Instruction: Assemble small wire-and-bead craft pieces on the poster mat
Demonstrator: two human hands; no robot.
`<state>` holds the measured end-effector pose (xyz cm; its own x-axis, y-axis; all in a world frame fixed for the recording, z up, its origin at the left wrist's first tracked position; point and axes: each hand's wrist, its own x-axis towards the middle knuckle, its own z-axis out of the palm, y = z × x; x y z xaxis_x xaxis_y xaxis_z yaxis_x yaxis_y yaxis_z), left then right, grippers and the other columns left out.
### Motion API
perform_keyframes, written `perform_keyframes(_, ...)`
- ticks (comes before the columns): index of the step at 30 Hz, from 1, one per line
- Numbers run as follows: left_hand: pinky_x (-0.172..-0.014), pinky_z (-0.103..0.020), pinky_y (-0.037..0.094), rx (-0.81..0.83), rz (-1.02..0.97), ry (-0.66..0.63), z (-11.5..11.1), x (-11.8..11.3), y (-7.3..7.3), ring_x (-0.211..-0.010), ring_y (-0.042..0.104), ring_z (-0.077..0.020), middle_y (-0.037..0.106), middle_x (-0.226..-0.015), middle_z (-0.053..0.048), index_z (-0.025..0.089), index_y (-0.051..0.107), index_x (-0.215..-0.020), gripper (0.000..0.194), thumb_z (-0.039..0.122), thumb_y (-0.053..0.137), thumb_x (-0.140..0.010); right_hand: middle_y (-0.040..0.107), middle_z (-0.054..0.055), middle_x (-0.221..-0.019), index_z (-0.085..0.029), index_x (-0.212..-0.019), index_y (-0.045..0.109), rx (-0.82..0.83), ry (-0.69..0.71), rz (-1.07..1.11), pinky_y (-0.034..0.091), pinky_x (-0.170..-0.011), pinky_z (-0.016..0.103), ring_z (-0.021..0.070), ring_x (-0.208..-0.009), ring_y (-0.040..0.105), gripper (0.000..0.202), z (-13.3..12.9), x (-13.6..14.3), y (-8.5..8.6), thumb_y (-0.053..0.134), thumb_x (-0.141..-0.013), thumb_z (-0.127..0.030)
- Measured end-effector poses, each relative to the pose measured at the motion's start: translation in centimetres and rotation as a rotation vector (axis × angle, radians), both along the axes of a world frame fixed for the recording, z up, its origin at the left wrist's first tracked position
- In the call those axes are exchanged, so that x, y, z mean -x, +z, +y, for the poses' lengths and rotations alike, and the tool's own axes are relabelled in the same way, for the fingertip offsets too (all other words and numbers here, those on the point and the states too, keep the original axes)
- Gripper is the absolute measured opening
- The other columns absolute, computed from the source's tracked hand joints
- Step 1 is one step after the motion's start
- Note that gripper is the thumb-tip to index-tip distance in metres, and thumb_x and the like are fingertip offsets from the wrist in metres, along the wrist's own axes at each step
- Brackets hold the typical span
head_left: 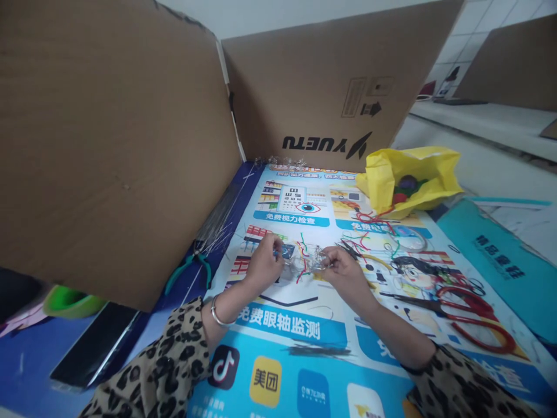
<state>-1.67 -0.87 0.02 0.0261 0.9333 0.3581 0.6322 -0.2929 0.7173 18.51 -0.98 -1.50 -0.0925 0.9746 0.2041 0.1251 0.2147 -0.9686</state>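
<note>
Above the printed poster, my left hand (264, 261) is closed in a pinch at the left end of a small silver wire piece (313, 259). My right hand (347, 271) pinches the same piece from the other side, with its fingertips on the shiny, tangled wires. The piece is thin and blurred, so its exact shape is hard to make out. Short red, green and yellow threads (301, 249) show between the hands; whether they lie on the poster or belong to the piece, I cannot tell. Small dark-bladed snips (349, 249) lie just beyond my right hand.
Red-handled scissors (465, 313) lie at the right, near a yellow bag (413, 180) holding yarn balls. Teal-handled pliers (189, 271) and a wire bundle (220, 217) are at left. Cut wires (319, 350) lie in front. Cardboard walls (304, 93) stand behind and left.
</note>
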Motion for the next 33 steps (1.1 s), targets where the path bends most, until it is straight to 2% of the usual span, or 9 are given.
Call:
perform_keyframes(7,-0.078,-0.031,0.041,0.105,-0.114,-0.146,-0.5,-0.2,-0.2,-0.087,0.053,-0.0172,0.054,-0.092,-0.002,0.02,0.046,-0.094,0.03,0.017,0.06,-0.068,0.054,0.001,-0.087,-0.022,-0.07,0.047,0.105,0.053,0.116,0.044,-0.062,0.028,0.0155,-0.075,0.052,0.02,-0.2,0.1,0.7,0.065,-0.061,-0.018)
perform_keyframes(10,-0.083,-0.033,0.041,0.086,-0.127,-0.184,-0.8,-0.2,0.0,-0.094,0.052,-0.019,0.053,-0.1,-0.004,0.02,0.046,-0.099,0.036,0.015,0.061,-0.067,0.054,0.0,-0.084,-0.022,-0.069,0.047,0.111,0.055,0.144,0.044,-0.062,0.028,0.0151,-0.073,0.051,0.021,-0.2,0.1,0.8,0.066,-0.06,-0.019)
perform_keyframes(14,-0.098,-0.04,0.032,-0.041,-0.082,-0.235,-1.2,0.1,0.6,-0.119,0.038,-0.024,0.041,-0.124,-0.01,0.02,0.045,-0.102,0.042,0.01,0.061,-0.065,0.053,-0.001,-0.08,-0.022,-0.069,0.048,0.107,0.069,0.164,0.043,-0.062,0.028,0.0139,-0.07,0.05,0.02,-0.1,-0.1,0.6,0.066,-0.061,-0.019)
perform_keyframes(16,-0.103,-0.042,0.027,-0.071,-0.052,-0.285,-1.4,0.2,0.8,-0.125,0.031,-0.0246,0.035,-0.13,-0.01,0.021,0.046,-0.104,0.043,0.009,0.06,-0.065,0.052,-0.001,-0.079,-0.022,-0.07,0.048,0.104,0.074,0.157,0.043,-0.063,0.028,0.0136,-0.07,0.049,0.02,-0.1,-0.1,0.5,0.065,-0.062,-0.018)
perform_keyframes(23,-0.106,-0.045,0.02,0.045,0.035,-0.503,-0.8,0.4,0.7,-0.132,0.02,-0.0301,0.022,-0.142,-0.008,0.023,0.057,-0.107,0.049,0.008,0.062,-0.061,0.052,-0.001,-0.085,-0.022,-0.067,0.045,0.083,0.122,0.141,0.043,-0.061,0.027,0.0142,-0.073,0.049,0.021,-0.2,0.0,0.7,0.064,-0.061,-0.014)
perform_keyframes(26,-0.105,-0.045,0.021,0.042,0.113,-0.517,-0.4,0.7,1.3,-0.13,0.024,-0.0303,0.026,-0.141,-0.006,0.023,0.063,-0.095,0.037,0.009,0.062,-0.061,0.052,0.0,-0.085,-0.022,-0.067,0.045,0.073,0.136,0.129,0.042,-0.062,0.027,0.0143,-0.073,0.049,0.02,-0.3,0.0,0.8,0.063,-0.062,-0.013)
perform_keyframes(30,-0.103,-0.044,0.024,-0.054,0.308,-0.5,-0.2,1.1,2.3,-0.122,0.034,-0.0286,0.045,-0.127,-0.006,0.021,0.063,-0.07,0.012,0.012,0.062,-0.062,0.051,0.0,-0.084,-0.021,-0.065,0.045,0.009,0.109,0.058,0.042,-0.066,0.028,0.0154,-0.078,0.05,0.02,-0.2,-0.1,0.4,0.062,-0.062,-0.012)
perform_keyframes(33,-0.102,-0.043,0.026,-0.088,0.34,-0.493,-0.2,1.3,2.1,-0.118,0.038,-0.0275,0.05,-0.12,-0.007,0.021,0.062,-0.074,0.013,0.013,0.062,-0.064,0.051,0.0,-0.085,-0.021,-0.062,0.044,-0.022,0.086,0.026,0.042,-0.069,0.029,0.0163,-0.082,0.049,0.021,-0.1,-0.3,0.1,0.063,-0.062,-0.012)
